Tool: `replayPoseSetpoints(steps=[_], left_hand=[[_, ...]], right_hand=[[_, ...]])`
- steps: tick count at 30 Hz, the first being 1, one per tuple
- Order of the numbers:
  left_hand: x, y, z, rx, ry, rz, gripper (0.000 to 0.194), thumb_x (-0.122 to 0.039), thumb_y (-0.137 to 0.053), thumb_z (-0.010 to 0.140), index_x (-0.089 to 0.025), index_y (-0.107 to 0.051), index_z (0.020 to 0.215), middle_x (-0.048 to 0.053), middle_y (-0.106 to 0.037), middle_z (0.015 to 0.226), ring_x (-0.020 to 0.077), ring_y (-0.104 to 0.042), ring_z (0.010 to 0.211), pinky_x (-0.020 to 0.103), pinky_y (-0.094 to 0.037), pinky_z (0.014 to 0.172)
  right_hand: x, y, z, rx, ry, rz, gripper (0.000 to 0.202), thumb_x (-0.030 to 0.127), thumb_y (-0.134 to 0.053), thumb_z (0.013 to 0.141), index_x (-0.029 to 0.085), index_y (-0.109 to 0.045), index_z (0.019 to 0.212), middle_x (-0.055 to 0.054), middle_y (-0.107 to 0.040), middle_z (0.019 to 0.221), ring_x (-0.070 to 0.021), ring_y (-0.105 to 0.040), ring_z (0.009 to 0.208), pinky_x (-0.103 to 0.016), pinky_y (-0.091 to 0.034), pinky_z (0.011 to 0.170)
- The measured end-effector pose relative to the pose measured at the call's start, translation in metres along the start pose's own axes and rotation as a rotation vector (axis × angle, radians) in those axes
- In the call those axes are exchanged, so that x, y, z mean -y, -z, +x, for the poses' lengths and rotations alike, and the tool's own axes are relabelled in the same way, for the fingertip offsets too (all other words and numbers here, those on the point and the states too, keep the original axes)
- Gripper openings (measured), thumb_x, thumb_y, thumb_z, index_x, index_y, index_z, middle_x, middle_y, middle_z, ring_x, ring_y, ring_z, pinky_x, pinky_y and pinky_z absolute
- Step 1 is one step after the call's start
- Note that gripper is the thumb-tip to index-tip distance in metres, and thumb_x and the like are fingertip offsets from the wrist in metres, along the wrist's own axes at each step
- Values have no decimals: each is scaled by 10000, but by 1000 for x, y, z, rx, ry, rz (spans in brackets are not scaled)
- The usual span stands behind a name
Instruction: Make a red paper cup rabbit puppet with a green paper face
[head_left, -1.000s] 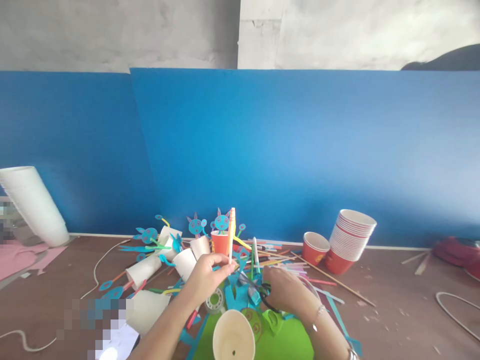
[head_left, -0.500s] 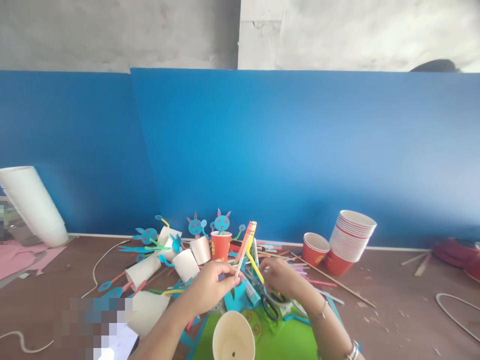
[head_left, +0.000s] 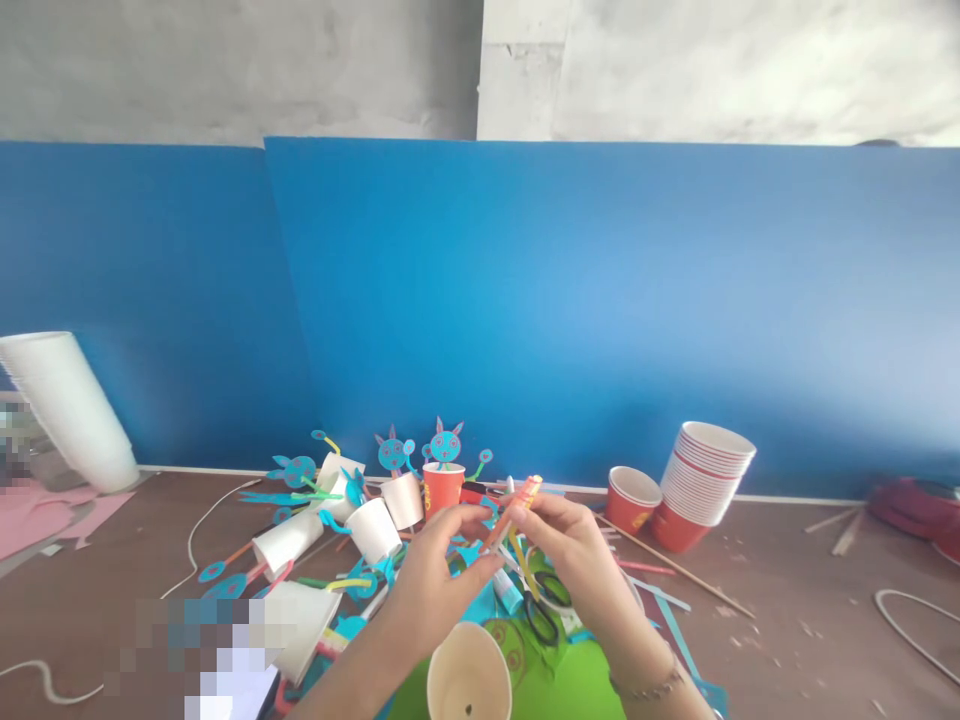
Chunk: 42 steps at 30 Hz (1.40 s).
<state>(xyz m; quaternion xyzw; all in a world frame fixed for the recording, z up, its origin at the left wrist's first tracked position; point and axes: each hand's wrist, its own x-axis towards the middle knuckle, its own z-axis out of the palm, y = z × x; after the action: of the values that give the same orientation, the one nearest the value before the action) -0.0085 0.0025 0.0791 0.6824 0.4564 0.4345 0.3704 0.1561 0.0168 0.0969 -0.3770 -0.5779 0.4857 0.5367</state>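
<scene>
The left hand (head_left: 442, 580) pinches the lower end of a small bundle of drinking straws (head_left: 501, 527), while the right hand (head_left: 574, 545) grips its upper part between thumb and fingers; the exact fingertip contact is hard to make out. The bundle slants above the middle of the bench (head_left: 787, 640). Beneath it lie black-handled scissors (head_left: 541, 622) and a glue stick (head_left: 508, 592). Nearer the bench's front edge, a pale paper cup (head_left: 469, 670) sits by green paper (head_left: 581, 690). Toward the back edge stand a red cup (head_left: 442, 490) bearing a blue cat face (head_left: 445, 446) and, farther right, a cup stack (head_left: 703, 480).
</scene>
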Motion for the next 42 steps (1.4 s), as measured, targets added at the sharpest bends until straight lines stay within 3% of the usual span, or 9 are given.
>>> replayPoseSetpoints(steps=[5,9,11,16,23,29,33,38,42], left_hand=[[1,2,-2,-133,-159,34,58,-233,-589,832,-203,-628,863,40,-657,868,192,-604,852,293,-456,782],[-1,14,-3,-169,-396,103,116,-176,-564,854,-220,-650,917,43,-647,888,189,-582,865,293,-440,787],[-4,18,-5,-143,-430,61,152,-156,-551,860,-228,-648,952,42,-635,895,185,-575,860,287,-440,771],[-10,18,-10,-42,-344,-216,88,-181,-589,849,-225,-657,884,14,-597,830,159,-577,796,260,-442,723],[-1,14,-6,-41,-441,-229,96,-209,-607,843,-213,-703,838,21,-611,781,152,-547,757,256,-414,702],[-8,14,-2,97,-53,-373,264,-401,-591,833,-160,-633,734,10,-539,711,145,-478,706,253,-380,671],[-10,11,0,128,140,-530,308,-425,-653,774,-151,-584,651,-8,-517,646,126,-455,667,239,-363,662],[-8,12,2,34,17,-460,266,-427,-670,753,-173,-633,823,9,-549,741,158,-487,731,261,-397,689],[-11,13,2,25,-147,-202,246,-356,-555,851,-168,-649,724,49,-533,856,188,-489,839,276,-402,768]], right_hand=[[0,-9,-7,60,117,-127,169,372,-672,790,229,-749,835,-46,-698,864,-215,-603,832,-307,-468,739],[7,-6,-10,65,262,-338,136,309,-597,863,240,-714,862,-29,-661,861,-172,-566,786,-267,-436,710],[11,-3,-11,84,304,-392,145,294,-558,891,231,-685,857,-15,-626,819,-155,-541,750,-251,-421,690],[17,-3,-15,124,272,-446,188,304,-512,920,203,-635,819,2,-597,755,-142,-509,714,-229,-402,657],[20,-8,-21,255,233,-541,185,296,-468,942,198,-598,854,-6,-610,806,-155,-535,771,-249,-414,695],[17,-8,-23,209,362,-852,187,207,-433,949,199,-487,770,-13,-542,770,-165,-488,726,-279,-382,663],[15,-11,-22,191,433,-948,173,173,-426,946,207,-468,782,-18,-543,766,-183,-494,729,-294,-376,659],[14,-13,-22,173,415,-950,175,147,-412,942,208,-447,782,-21,-553,773,-179,-507,719,-288,-391,656],[13,-14,-23,172,430,-1004,186,147,-401,939,208,-445,768,-23,-553,754,-179,-507,694,-285,-389,631]])
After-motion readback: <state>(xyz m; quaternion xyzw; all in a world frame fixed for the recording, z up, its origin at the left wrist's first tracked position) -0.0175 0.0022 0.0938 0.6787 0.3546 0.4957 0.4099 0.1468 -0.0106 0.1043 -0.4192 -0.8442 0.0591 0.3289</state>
